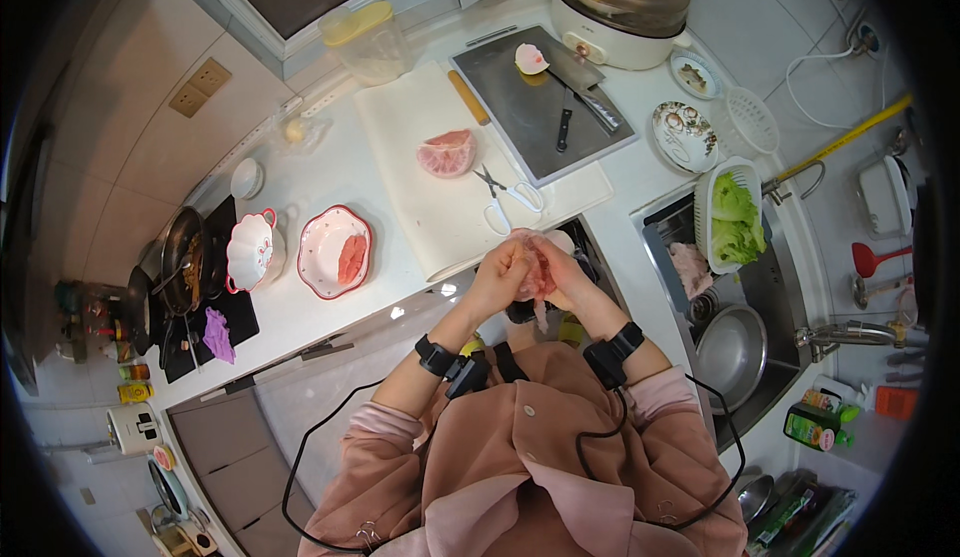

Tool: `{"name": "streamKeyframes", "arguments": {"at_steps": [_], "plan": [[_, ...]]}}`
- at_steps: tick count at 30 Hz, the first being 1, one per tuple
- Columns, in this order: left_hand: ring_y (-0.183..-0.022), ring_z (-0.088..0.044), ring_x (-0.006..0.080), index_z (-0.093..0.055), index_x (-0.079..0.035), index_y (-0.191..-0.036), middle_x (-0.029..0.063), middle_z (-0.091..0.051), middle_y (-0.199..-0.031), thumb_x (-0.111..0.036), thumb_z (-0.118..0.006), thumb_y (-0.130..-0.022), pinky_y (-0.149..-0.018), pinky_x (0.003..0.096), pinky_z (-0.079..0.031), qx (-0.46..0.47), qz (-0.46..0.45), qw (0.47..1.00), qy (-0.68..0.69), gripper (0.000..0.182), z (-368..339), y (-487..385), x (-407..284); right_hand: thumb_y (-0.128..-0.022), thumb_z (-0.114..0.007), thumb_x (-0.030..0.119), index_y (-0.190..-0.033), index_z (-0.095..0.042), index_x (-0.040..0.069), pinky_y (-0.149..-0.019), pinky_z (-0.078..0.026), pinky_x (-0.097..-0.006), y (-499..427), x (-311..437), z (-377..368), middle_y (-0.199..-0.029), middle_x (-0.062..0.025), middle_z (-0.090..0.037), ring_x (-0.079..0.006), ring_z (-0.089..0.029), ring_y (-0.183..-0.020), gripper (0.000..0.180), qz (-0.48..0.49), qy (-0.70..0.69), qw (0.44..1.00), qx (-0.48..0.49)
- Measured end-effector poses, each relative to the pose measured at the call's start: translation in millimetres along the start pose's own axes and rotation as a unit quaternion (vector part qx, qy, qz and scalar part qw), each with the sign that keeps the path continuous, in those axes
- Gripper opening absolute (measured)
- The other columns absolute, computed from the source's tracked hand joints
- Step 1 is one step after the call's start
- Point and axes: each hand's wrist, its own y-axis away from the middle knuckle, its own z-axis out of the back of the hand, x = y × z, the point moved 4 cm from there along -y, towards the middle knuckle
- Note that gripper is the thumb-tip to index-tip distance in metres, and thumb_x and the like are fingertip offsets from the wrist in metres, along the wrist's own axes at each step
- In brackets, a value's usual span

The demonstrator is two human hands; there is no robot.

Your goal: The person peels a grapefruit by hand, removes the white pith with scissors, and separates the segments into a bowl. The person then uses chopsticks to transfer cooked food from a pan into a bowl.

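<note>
Between both hands, just off the counter's front edge, is a piece of red pomelo [534,270] with loose pale membrane hanging below it. My left hand [499,279] grips it from the left, fingers curled. My right hand [568,272] holds its other side. Beyond them, white-handled scissors [493,198] lie spread on a cream mat [405,182], beside a larger pomelo chunk [447,154]. To the left, a red-rimmed scalloped bowl [315,249] holds peeled pomelo flesh [352,260].
A grey cutting board [510,121] bears a cleaver [581,69], a small knife [564,127] and a piece of rind [531,59]. The sink at right holds a lettuce basket [705,215] and a metal bowl [731,354]. A wok [176,257] sits at far left.
</note>
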Motion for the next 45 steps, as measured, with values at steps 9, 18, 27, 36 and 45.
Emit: {"name": "streamKeyframes", "arguments": {"at_steps": [9,18,27,36,45], "plan": [[-0.063,-0.037,0.0018,-0.036,-0.009,-0.072,-0.0048,-0.042,-0.069,-0.01,-0.048,-0.096,-0.054,0.0179,-0.034,-0.067,-0.102,0.983,-0.136,0.027,13,-3,-4,-0.096,-0.048,0.028,-0.124,-0.046,0.009,-0.052,-0.048,-0.0243,5,21,12,-0.098,-0.0034,-0.056,-0.0107,-0.056,-0.073,0.034,0.156,0.061,0.984,-0.057],[-0.069,-0.054,0.0047,-0.038,-0.008,-0.074,0.0004,-0.054,-0.075,-0.009,-0.05,-0.095,-0.061,0.0194,-0.05,-0.115,-0.067,0.989,-0.069,0.025,44,-3,0,-0.097,-0.047,0.032,-0.134,-0.038,0.013,-0.059,-0.055,-0.0349,16,30,19,-0.114,-0.0108,-0.056,-0.0241,-0.063,-0.089,0.042,0.163,0.054,0.982,-0.077],[-0.064,-0.05,0.0038,-0.039,-0.008,-0.074,-0.0015,-0.051,-0.07,-0.007,-0.055,-0.093,-0.054,0.0193,-0.044,-0.177,-0.105,0.976,-0.066,0.024,44,0,-19,-0.092,-0.057,0.014,-0.138,-0.03,0.011,-0.064,-0.056,-0.0286,14,34,0,-0.11,-0.011,-0.057,-0.0169,-0.061,-0.089,0.054,0.255,0.219,0.939,-0.07],[-0.066,-0.053,0.0052,-0.041,-0.009,-0.079,0.0081,-0.065,-0.088,-0.009,-0.05,-0.094,-0.055,0.0189,-0.041,-0.258,-0.06,0.964,0.019,0.018,97,24,-23,-0.088,-0.059,0.018,-0.13,-0.042,0.008,-0.075,-0.049,-0.0372,-71,17,0,-0.103,-0.0134,-0.056,-0.0255,-0.059,-0.088,0.046,0.322,0.668,0.657,-0.137],[-0.064,-0.058,0.0086,-0.041,-0.008,-0.083,0.0102,-0.066,-0.091,-0.01,-0.042,-0.096,-0.052,0.0193,-0.042,-0.268,-0.038,0.961,0.049,0.013,107,49,-20,-0.075,-0.07,0.014,-0.114,-0.053,0.009,-0.072,-0.05,-0.0353,-106,4,-38,-0.109,-0.0139,-0.053,-0.0278,-0.055,-0.097,0.043,0.466,0.768,0.427,-0.102]]}}
